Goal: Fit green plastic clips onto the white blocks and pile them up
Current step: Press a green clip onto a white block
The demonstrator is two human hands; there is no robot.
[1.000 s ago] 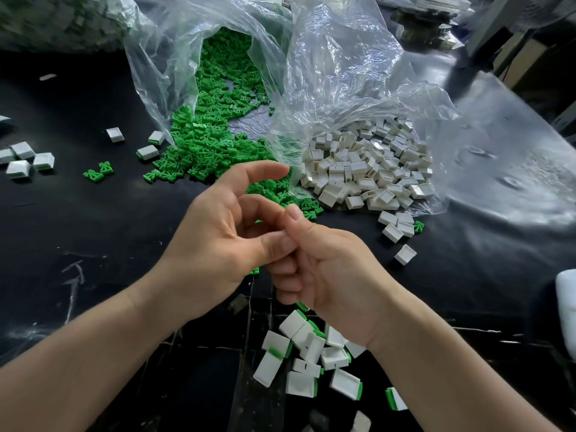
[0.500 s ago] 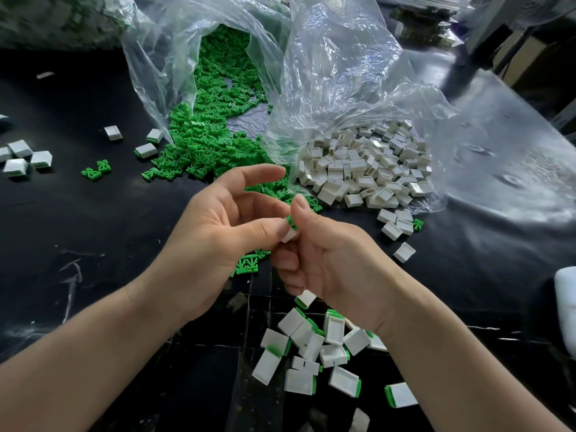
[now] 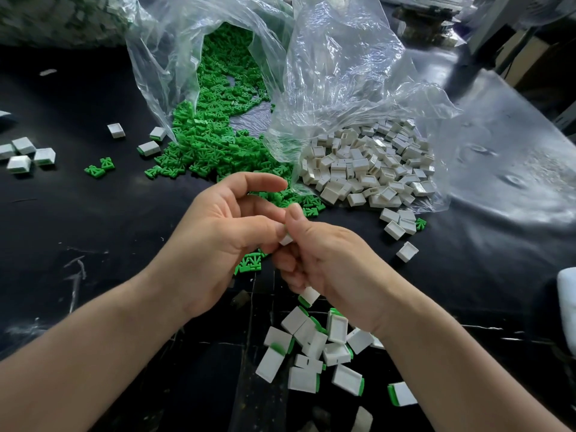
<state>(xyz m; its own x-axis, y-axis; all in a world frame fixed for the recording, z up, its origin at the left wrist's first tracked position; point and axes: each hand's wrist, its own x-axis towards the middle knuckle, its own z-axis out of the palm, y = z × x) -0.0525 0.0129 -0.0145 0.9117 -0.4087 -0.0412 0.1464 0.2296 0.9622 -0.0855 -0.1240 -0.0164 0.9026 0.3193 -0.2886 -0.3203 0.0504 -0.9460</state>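
Read as a small assembly workshop or factory bench, not a home. Black work surface was scuffed and scratched. Parts were kept in bulk: clear plastic bags lay open on it, spilling green clips and white blocks by the hundred. Clipped blocks sat in a loose heap at the near edge, with a few more strays at far left. Another bagged lot sat top left, blurred, probably the same stock. Brown shapes at top right looked like cartons. No domestic items were in shot.
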